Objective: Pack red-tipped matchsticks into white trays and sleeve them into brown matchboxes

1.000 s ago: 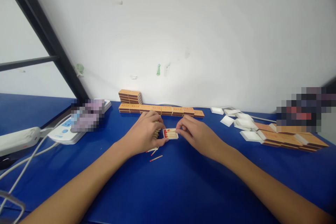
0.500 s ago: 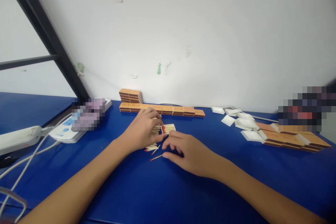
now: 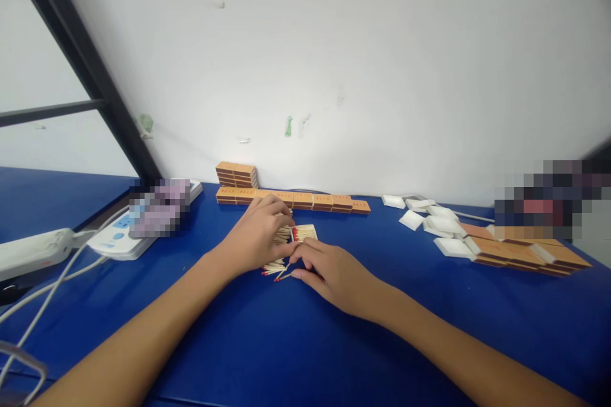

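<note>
My left hand (image 3: pixel 258 235) is curled round a bundle of red-tipped matches (image 3: pixel 284 234) on the blue table (image 3: pixel 305 343). Just right of it lies an open white matchbox tray (image 3: pixel 304 231) filled with matches. My right hand (image 3: pixel 329 270) rests in front of the tray, with fingertips pinched at several loose matches (image 3: pixel 274 269) lying on the table below my left hand. I cannot make out whether a match is actually between the right fingers.
A row of brown matchboxes (image 3: pixel 305 199) and a small stack (image 3: pixel 236 175) stand along the wall. Empty white trays (image 3: pixel 432 219) and flat brown sleeves (image 3: pixel 520 251) lie at the right. A white device (image 3: pixel 119 235), a power strip (image 3: pixel 33 253) and cables sit at the left.
My right hand left the tray's right side and came down and leftward to the loose matches. The single match lying apart now sits beside the others. My left hand kept its bundle.
</note>
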The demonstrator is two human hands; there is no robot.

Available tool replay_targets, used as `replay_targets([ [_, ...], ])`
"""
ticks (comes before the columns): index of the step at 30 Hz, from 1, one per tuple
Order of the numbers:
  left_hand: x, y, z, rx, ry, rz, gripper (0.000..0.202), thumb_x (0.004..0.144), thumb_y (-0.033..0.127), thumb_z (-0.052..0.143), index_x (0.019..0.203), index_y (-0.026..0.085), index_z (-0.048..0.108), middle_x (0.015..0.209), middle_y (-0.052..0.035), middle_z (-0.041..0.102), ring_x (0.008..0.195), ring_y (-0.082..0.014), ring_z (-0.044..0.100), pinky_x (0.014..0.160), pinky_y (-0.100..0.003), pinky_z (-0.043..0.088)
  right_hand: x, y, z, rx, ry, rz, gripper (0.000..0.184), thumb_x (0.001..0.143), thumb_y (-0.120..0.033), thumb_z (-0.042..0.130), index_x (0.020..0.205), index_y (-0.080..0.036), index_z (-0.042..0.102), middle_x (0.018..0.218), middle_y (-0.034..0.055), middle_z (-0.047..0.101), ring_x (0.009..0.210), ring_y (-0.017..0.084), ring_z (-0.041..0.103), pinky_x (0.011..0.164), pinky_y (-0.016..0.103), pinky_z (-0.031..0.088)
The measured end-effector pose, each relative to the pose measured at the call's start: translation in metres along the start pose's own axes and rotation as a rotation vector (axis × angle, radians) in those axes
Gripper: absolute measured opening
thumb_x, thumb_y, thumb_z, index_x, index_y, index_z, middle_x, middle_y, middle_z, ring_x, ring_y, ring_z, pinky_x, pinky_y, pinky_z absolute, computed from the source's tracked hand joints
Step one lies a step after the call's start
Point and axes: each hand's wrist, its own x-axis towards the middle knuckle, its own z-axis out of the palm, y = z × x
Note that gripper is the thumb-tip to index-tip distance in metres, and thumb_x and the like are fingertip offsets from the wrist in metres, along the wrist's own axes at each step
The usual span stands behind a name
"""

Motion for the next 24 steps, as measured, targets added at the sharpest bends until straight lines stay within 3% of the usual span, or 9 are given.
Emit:
replay_targets([
  [6, 0.000, -0.002, 0.001, 0.008, 0.001, -0.012, 0.026, 0.088, 0.041, 0.081, 0.101, 0.018, 0.076, 0.106, -0.0075, 0.071, 0.112, -0.0273, 0.058, 0.098, -0.045, 0.043, 0.002, -0.004, -0.002, 0.050, -0.009, -0.023, 0.009, 0.104, -0.017, 0.055, 0.100, -0.020, 0.063, 0.103, 0.0029, 0.066, 0.082, 0.015, 0.059, 0.078, 0.030, 0.044],
  [13, -0.001, -0.001, 0.001, 0.013, -0.006, -0.013, 0.026, 0.088, 0.041, 0.080, 0.102, 0.019, 0.076, 0.106, -0.0076, 0.071, 0.111, -0.0277, 0.058, 0.098, -0.044, 0.043, -0.003, -0.004, -0.016, -0.033, -0.083, 0.026, 0.010, 0.103, -0.016, 0.054, 0.095, -0.020, 0.059, 0.099, 0.0023, 0.065, 0.079, 0.015, 0.057, 0.072, 0.029, 0.041],
  [19, -0.002, -0.001, 0.001, 0.008, -0.026, -0.005, 0.029, 0.087, 0.043, 0.081, 0.104, 0.019, 0.076, 0.108, -0.0083, 0.071, 0.112, -0.0283, 0.058, 0.097, -0.045, 0.043, -0.003, 0.018, -0.036, -0.080, 0.087, 0.039, 0.011, 0.105, -0.021, 0.052, 0.096, -0.020, 0.058, 0.094, 0.0016, 0.061, 0.076, 0.014, 0.054, 0.070, 0.029, 0.040],
  [24, -0.001, 0.002, 0.000, 0.000, -0.040, -0.008, 0.028, 0.088, 0.041, 0.081, 0.104, 0.019, 0.077, 0.108, -0.0075, 0.071, 0.113, -0.0279, 0.058, 0.097, -0.044, 0.043, -0.001, 0.030, -0.035, -0.140, 0.174, 0.080, 0.015, 0.107, -0.025, 0.048, 0.096, -0.020, 0.057, 0.092, 0.0025, 0.062, 0.074, 0.015, 0.053, 0.067, 0.030, 0.038],
])
